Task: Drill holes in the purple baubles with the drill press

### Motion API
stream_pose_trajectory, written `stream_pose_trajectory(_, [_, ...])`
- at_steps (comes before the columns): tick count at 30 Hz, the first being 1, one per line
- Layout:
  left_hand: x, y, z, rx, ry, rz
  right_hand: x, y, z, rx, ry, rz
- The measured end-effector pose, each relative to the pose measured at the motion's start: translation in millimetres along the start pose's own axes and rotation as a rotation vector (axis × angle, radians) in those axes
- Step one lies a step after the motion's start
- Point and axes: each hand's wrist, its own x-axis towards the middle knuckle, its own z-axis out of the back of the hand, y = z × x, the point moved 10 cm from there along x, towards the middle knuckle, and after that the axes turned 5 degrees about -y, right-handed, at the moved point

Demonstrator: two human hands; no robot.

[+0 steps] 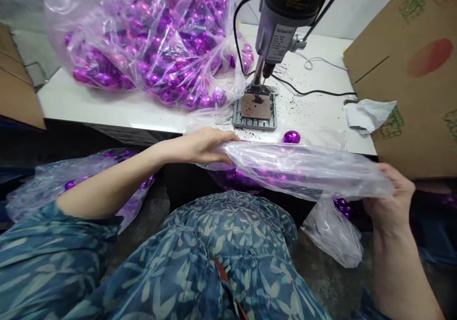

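A clear plastic bag (307, 167) is stretched between my two hands at the front edge of the table. My left hand (203, 146) grips its left end, thumb and fingers closed around the film. At the far right, my right hand (391, 198) is closed on the other end. Shiny purple balls show through the lower part of the bag, partly hidden by folds. One loose purple ball (292, 137) lies on the table just behind the bag.
A small drill press (278, 34) stands behind the bag, a brown plate (256, 106) on its base amid dark shavings. A large bag of purple balls (153, 48) fills the back left. At right are a cardboard box (410, 86) and crumpled white paper (369, 115).
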Motion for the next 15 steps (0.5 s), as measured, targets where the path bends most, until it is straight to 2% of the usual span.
stream_pose_trajectory(2, [-6,11,-9.3,0.001,0.094,0.019,-22,3,-35,0.029,0.275,-0.045])
stream_pose_trajectory(5, [-31,27,-38.3,-0.09,0.351,0.069,-70,15,-86,0.029,0.662,-0.086])
stream_pose_trajectory(6, [-41,32,-45.3,-0.106,0.408,0.092,-84,18,-99,0.018,0.76,-0.098])
stream_pose_trajectory(8, [-57,45,-48.9,-0.108,0.424,0.144,-102,22,-115,-0.007,0.899,-0.114])
stream_pose_trajectory(10, [-67,58,-41.8,-0.116,0.356,0.187,-104,22,-117,-0.022,0.965,-0.116])
stream_pose_trajectory(12, [-73,65,-32.8,-0.157,0.278,0.212,-92,12,-105,-0.042,0.967,-0.127])
stream_pose_trajectory(15, [-72,68,-23.2,-0.264,0.154,0.25,-64,-28,-73,-0.108,0.901,-0.233])
